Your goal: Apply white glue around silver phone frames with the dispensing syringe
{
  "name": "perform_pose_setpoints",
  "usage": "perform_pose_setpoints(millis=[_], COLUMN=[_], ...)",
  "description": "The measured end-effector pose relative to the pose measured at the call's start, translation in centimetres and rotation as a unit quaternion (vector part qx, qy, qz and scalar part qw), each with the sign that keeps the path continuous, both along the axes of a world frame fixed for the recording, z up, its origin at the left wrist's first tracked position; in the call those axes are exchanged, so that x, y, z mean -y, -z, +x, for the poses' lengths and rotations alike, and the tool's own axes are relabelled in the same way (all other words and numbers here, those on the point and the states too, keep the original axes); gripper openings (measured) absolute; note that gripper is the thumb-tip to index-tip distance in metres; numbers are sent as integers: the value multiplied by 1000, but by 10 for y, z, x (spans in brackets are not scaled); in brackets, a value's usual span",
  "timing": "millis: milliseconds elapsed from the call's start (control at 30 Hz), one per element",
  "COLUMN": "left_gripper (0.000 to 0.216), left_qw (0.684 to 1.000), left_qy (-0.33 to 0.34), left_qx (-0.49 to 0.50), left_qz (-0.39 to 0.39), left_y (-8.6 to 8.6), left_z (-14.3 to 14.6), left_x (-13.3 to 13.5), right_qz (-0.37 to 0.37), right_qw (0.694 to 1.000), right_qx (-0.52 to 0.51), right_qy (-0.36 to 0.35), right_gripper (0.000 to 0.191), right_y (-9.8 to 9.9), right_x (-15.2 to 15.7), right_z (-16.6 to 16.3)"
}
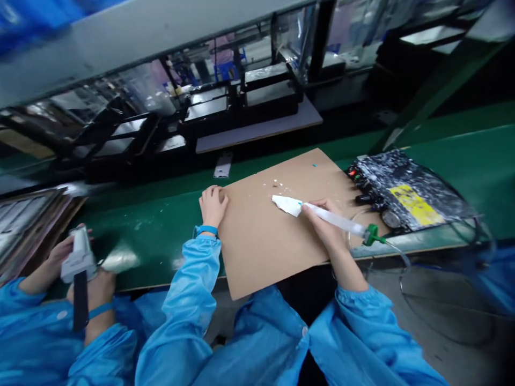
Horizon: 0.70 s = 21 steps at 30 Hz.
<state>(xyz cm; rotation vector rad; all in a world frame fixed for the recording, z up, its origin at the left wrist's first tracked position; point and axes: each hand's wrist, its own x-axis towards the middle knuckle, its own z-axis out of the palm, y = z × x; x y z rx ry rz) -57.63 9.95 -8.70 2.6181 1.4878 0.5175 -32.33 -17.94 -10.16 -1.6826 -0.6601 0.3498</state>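
A brown cardboard sheet lies on the green bench, overhanging its near edge. My left hand rests curled on the sheet's left corner, fingers closed, holding nothing I can see. My right hand grips a clear glue syringe with a green fitting at its back end and a thin tube trailing off. The syringe's tip lies in a white wad of tissue or glue on the cardboard. Small white flecks dot the sheet above it.
A speckled black controller box with a yellow label and knobs sits right of the cardboard. At left, another person's hands hold a white and black tool. Black frames line the far side of the green belt.
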Motion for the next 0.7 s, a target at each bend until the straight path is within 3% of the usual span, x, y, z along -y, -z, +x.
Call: perform_pose_setpoints(millis=[100, 200, 300, 400, 567, 700], left_gripper=[38, 31, 30, 27, 19, 25], left_qw=[997, 987, 970, 964, 955, 932], left_qy=[34, 133, 224, 247, 257, 328], left_qx=[-60, -91, -65, -5, 79, 83], left_qz=[26, -4, -63, -97, -125, -130], left_y=[-8, -12, -8, 1, 16, 22], left_z=[16, 41, 69, 88, 99, 103], left_x=[14, 43, 76, 98, 104, 102], right_qz=[1, -6, -10, -25, -59, -67], right_qw=[999, 999, 998, 996, 993, 990], right_qx=[6, 14, 18, 28, 71, 102], right_qy=[-33, -49, -65, -82, -72, -65], right_gripper=[44, 37, 34, 37, 44, 48], right_y=[-1, -4, -4, 0, 9, 13], right_x=[-1, -1, 1, 1, -3, -4], right_z=[-8, -12, -12, -10, -8, -5])
